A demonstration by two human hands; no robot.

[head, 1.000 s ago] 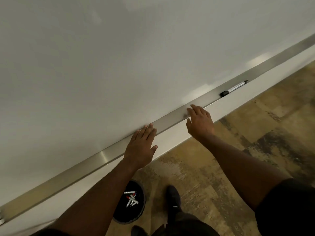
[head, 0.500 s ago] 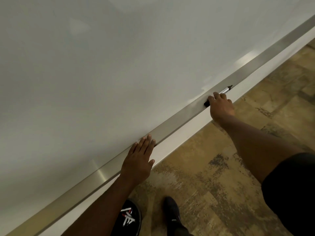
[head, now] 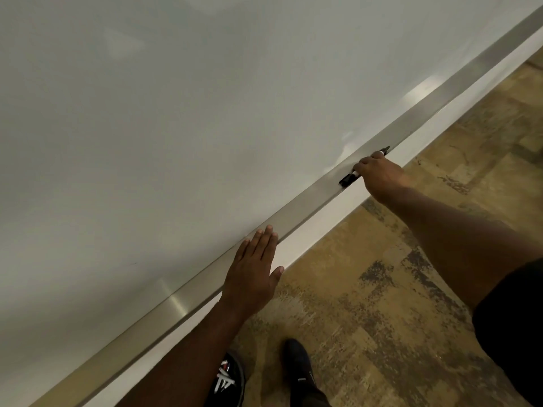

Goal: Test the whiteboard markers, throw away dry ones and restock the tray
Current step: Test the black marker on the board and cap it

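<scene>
We judge the task to be well along but not finished; a black bin [head: 227, 383] on the floor by our feet already holds several markers, which we take to be discarded dry ones, though we cannot tell their condition from here; only one marker [head: 349, 178] shows on the long metal tray [head: 176, 301] under the whiteboard [head: 205, 113], so testing this one and restocking the tray seem to remain; no fresh markers are in view. Our right hand [head: 379, 177] lies over that marker on the tray, fingers curled down around its barrel; the black cap end sticks out on one side of the hand and the dark tip on the other; the marker looks gripped but not yet lifted clear. Our left hand [head: 252, 274] is flat and open, fingers straight and together, fingertips resting on the tray's edge, thumb spread to the side; it holds nothing.
</scene>
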